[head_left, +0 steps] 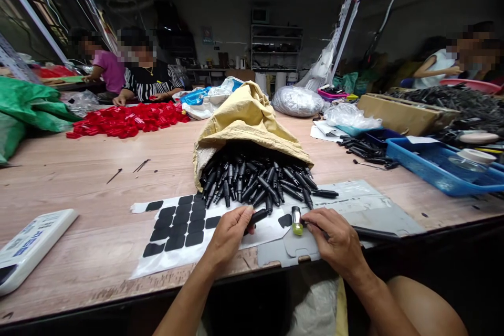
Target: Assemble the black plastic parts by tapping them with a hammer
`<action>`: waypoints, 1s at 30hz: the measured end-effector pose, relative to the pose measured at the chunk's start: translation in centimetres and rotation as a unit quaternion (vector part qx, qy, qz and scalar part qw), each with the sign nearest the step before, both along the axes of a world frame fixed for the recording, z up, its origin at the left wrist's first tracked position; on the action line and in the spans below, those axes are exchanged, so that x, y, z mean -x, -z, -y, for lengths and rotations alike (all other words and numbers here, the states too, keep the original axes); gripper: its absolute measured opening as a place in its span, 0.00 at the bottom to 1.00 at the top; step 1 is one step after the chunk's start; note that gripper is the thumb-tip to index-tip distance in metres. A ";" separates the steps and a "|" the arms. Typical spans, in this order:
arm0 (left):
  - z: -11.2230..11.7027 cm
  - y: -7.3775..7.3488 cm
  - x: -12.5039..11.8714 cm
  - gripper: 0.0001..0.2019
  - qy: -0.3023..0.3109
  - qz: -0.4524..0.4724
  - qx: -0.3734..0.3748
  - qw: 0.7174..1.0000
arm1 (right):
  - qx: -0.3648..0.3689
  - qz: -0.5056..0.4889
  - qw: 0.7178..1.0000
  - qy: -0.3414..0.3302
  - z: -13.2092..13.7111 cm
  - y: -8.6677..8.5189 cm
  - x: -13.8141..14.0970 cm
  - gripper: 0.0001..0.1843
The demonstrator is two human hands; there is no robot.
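My left hand (233,227) is closed around a black pen-shaped plastic part (260,216), its end pointing right over the front of the pile. Fingers pinched, my right hand (333,233) is beside a small silver bottle with a yellow-green end (296,220); what lies between the fingertips is hidden. A long black rod (376,233) shows to the right of that hand, and I cannot tell whether it is held. Many similar black parts (252,181) spill from a yellow woven sack (248,115) just beyond both hands.
White backing with black square stickers (179,228) lies left, a grey board (354,205) right. A white device (35,247) sits far left, a blue tray (425,165) right. Red pieces (129,118) are heaped at the back, near a person in a striped top (151,84).
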State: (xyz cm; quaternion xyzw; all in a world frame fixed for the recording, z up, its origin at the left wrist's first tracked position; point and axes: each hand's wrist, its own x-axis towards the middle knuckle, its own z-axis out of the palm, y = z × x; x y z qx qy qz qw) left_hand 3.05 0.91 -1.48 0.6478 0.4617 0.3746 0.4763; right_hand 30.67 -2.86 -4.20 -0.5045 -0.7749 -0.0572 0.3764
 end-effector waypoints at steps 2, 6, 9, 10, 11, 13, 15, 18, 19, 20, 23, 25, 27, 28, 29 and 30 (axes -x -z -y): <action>0.0 0.0 0.0 0.24 -0.006 0.023 0.010 1.000 | -0.010 0.000 1.000 0.005 0.0 0.2 0.0 0.13; -0.1 0.0 0.0 0.23 -0.033 0.061 0.019 0.997 | -0.026 0.007 1.000 0.009 0.0 0.7 -0.1 0.15; -0.2 0.1 0.1 0.23 -0.062 0.107 0.048 0.991 | -0.027 0.011 0.999 0.013 -0.1 1.0 -0.2 0.14; -0.2 0.0 0.1 0.23 -0.071 0.123 0.059 0.988 | -0.026 0.012 0.999 0.015 -0.1 1.1 -0.2 0.14; -0.2 0.0 0.2 0.23 -0.078 0.136 0.068 0.985 | -0.025 0.013 0.999 0.017 -0.1 1.1 -0.2 0.14; -0.2 -0.2 0.3 0.23 -0.089 0.161 0.083 0.979 | -0.024 0.014 0.999 0.020 -0.1 1.2 -0.2 0.14; -0.3 -0.2 0.4 0.22 -0.100 0.188 0.098 0.972 | -0.025 0.015 0.999 0.021 -0.1 1.2 -0.1 0.13; -0.8 -0.1 0.7 0.22 -0.116 0.224 0.124 0.960 | -0.025 0.016 0.999 0.021 -0.1 1.2 -0.1 0.14; -1.0 -0.1 0.7 0.22 -0.122 0.232 0.129 0.957 | -0.024 0.016 0.999 0.021 -0.1 1.2 -0.1 0.14; -1.1 -0.1 0.8 0.22 -0.125 0.236 0.131 0.955 | -0.025 0.016 0.999 0.022 -0.1 1.2 -0.1 0.14; -0.6 -0.7 0.9 0.21 -0.120 0.207 0.111 0.965 | -0.026 0.014 0.999 0.026 -0.1 1.1 -0.1 0.14; 1.1 -1.4 0.8 0.22 -0.069 0.131 0.082 0.986 | -0.023 0.012 0.999 0.027 -0.1 1.0 0.0 0.14; 3.5 -1.8 0.7 0.23 0.027 0.018 0.054 0.998 | -0.019 0.012 0.999 0.027 0.0 0.9 0.0 0.14; 4.9 -1.8 0.5 0.23 0.079 -0.044 0.041 0.995 | -0.018 0.011 0.999 0.027 0.0 0.8 0.1 0.14; 6.2 -1.5 0.4 0.22 0.118 -0.105 0.017 0.987 | -0.017 0.011 0.999 0.028 0.0 0.8 0.1 0.15; 7.5 -1.1 0.2 0.20 0.148 -0.163 -0.018 0.975 | -0.015 0.011 0.999 0.028 0.0 0.7 0.1 0.14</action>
